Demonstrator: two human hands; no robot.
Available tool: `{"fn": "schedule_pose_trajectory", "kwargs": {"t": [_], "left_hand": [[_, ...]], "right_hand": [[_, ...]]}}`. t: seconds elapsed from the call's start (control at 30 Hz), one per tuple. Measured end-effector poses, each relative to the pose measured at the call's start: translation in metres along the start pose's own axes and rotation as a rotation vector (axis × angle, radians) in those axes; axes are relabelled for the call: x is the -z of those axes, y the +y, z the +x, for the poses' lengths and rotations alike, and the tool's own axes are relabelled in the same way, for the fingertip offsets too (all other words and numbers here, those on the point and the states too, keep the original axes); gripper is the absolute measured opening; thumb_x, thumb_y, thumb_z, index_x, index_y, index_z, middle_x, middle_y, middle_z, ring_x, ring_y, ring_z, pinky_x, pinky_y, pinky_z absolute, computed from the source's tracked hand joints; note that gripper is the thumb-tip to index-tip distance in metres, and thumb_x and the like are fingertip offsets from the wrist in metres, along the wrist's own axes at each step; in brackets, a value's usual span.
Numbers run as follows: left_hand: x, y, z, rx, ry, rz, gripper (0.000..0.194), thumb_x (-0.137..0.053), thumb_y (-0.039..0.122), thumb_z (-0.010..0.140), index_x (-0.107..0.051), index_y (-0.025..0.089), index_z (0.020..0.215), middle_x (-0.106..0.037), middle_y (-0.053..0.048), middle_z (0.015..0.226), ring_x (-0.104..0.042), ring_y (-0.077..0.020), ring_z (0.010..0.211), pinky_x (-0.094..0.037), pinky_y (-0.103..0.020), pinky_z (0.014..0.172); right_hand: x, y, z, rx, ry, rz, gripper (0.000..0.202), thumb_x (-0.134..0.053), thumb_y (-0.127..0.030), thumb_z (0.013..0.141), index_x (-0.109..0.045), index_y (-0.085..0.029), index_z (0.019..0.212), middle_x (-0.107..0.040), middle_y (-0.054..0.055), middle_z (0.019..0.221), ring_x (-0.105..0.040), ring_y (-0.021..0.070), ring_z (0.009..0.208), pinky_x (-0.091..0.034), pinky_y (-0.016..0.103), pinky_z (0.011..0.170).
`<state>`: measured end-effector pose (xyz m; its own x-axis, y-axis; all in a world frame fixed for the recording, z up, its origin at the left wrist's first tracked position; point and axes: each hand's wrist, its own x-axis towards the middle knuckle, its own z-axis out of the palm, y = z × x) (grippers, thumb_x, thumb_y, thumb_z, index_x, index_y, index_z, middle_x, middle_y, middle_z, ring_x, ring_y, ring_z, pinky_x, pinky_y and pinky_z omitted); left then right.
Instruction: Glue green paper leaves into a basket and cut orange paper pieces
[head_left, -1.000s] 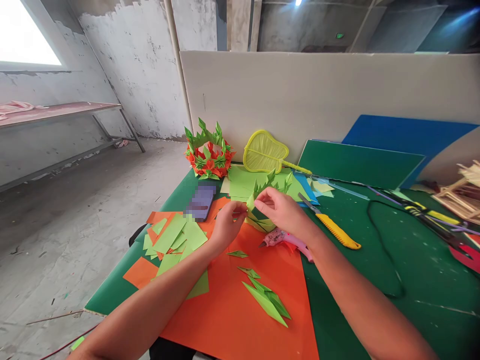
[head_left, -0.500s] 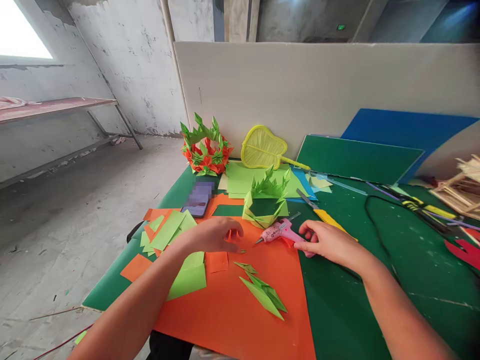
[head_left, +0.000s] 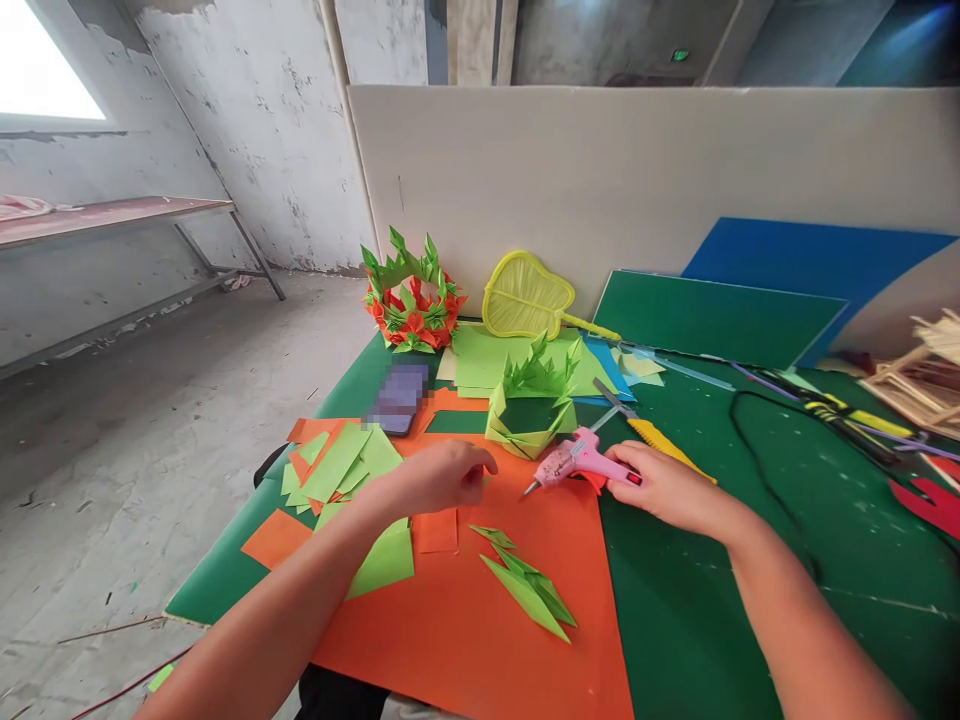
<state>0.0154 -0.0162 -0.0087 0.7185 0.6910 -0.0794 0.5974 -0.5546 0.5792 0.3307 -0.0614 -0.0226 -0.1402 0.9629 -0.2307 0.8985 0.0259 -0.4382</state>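
My right hand (head_left: 664, 485) grips the handle of a pink glue gun (head_left: 562, 460), its nozzle tilted down and to the left over the orange paper (head_left: 525, 640). Left of the nozzle, my left hand (head_left: 450, 475) is closed with its fingers curled; whatever is in them is hidden. Just below lie several folded green paper leaves (head_left: 529, 585), long and pointed. Behind the glue gun sits a light green paper crown (head_left: 525, 440) with pointed tips along its far side. Cut green paper pieces (head_left: 341, 465) lie partly under my left forearm.
A phone (head_left: 401, 395) lies at the left. Behind it stands a larger orange and green paper crown (head_left: 412, 310). A yellow fan (head_left: 529, 295) leans on the board. A yellow utility knife (head_left: 660, 440) lies near my right hand, and a black cable (head_left: 757, 480) runs farther right.
My right hand has closed on the glue gun and raised it slightly, shifting it right. The left fingers have curled in, and the tiny green piece below them no longer shows.
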Motion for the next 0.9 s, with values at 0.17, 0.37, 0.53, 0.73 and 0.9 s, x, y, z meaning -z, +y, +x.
{"fn": "schedule_pose_trajectory", "kwargs": {"t": [0.17,0.37,0.53,0.73,0.9], "left_hand": [[-0.006,-0.003,0.011,0.084,0.175,-0.616,0.012,-0.062,0.026,0.077,-0.059,0.017,0.085,-0.061,0.0,0.073,-0.057,-0.01,0.064,-0.045,-0.022,0.062],[-0.01,-0.002,0.019,0.246,0.266,-1.053,0.038,-0.081,0.039,0.063,-0.058,0.014,0.079,-0.064,0.0,0.066,-0.062,-0.0101,0.061,-0.051,-0.023,0.063],[-0.011,0.001,0.017,0.302,0.267,-1.102,0.04,-0.083,0.041,0.061,-0.059,0.013,0.076,-0.068,-0.002,0.065,-0.066,-0.0111,0.062,-0.053,-0.022,0.063],[-0.013,0.006,0.017,0.296,0.281,-1.11,0.04,-0.083,0.041,0.061,-0.059,0.013,0.076,-0.069,-0.002,0.065,-0.068,-0.0123,0.063,-0.055,-0.022,0.063],[-0.011,0.01,0.015,0.303,0.284,-1.116,0.042,-0.084,0.043,0.06,-0.058,0.013,0.074,-0.069,-0.002,0.063,-0.068,-0.0122,0.061,-0.055,-0.022,0.062]], "right_hand": [[0.012,0.003,-0.009,0.008,-0.058,0.385,0.024,-0.047,-0.033,0.084,-0.051,-0.022,0.105,-0.059,0.001,0.083,-0.055,0.0128,0.06,-0.043,0.024,0.051],[0.01,-0.008,-0.008,0.114,0.143,0.376,0.033,-0.057,-0.037,0.08,-0.055,-0.022,0.109,-0.062,0.002,0.084,-0.057,0.0153,0.065,-0.045,0.025,0.053],[0.005,-0.018,-0.009,0.158,0.197,0.325,0.038,-0.06,-0.042,0.078,-0.054,-0.023,0.11,-0.06,0.0,0.078,-0.055,0.0151,0.06,-0.043,0.025,0.05],[0.0,-0.027,-0.009,0.116,0.308,0.212,0.043,-0.065,-0.053,0.073,-0.056,-0.023,0.103,-0.06,-0.001,0.074,-0.053,0.0151,0.058,-0.04,0.025,0.049],[-0.003,-0.03,-0.007,0.114,0.366,0.207,0.034,-0.061,-0.051,0.076,-0.059,-0.022,0.094,-0.061,-0.001,0.068,-0.053,0.0151,0.054,-0.038,0.025,0.047]]}}
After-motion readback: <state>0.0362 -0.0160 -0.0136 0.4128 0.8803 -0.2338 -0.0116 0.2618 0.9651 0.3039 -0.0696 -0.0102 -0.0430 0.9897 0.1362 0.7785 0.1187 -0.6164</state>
